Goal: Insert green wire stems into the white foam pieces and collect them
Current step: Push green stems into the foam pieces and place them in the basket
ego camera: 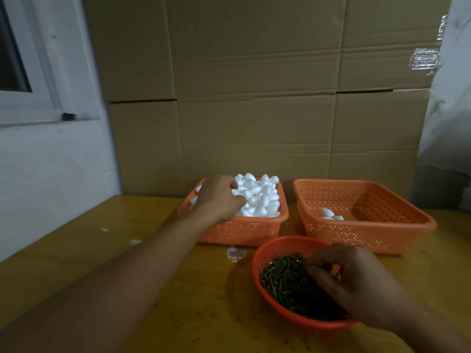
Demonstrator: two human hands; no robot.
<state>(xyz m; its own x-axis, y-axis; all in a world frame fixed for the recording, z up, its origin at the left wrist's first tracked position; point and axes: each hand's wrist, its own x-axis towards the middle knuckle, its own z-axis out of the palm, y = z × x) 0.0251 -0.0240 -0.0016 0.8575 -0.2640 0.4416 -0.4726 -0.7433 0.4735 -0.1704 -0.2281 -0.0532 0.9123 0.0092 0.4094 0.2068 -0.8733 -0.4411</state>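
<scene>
An orange basket (244, 231) at the centre holds a heap of white egg-shaped foam pieces (262, 197). My left hand (219, 197) reaches into that heap, fingers curled down among the pieces; what it holds is hidden. A round red bowl (257, 261) near the front holds a pile of short green wire stems (285, 281). My right hand (356, 278) hovers over the bowl's right side, fingertips pinched together at the stems. A second orange basket (367, 233) on the right holds two or three foam pieces (330, 214).
Everything stands on a yellow-brown wooden table (178, 301). Flattened cardboard (254, 98) rises right behind the baskets. A white wall with a window frame (33, 103) is at left. White foam scraps (235, 253) lie left of the bowl.
</scene>
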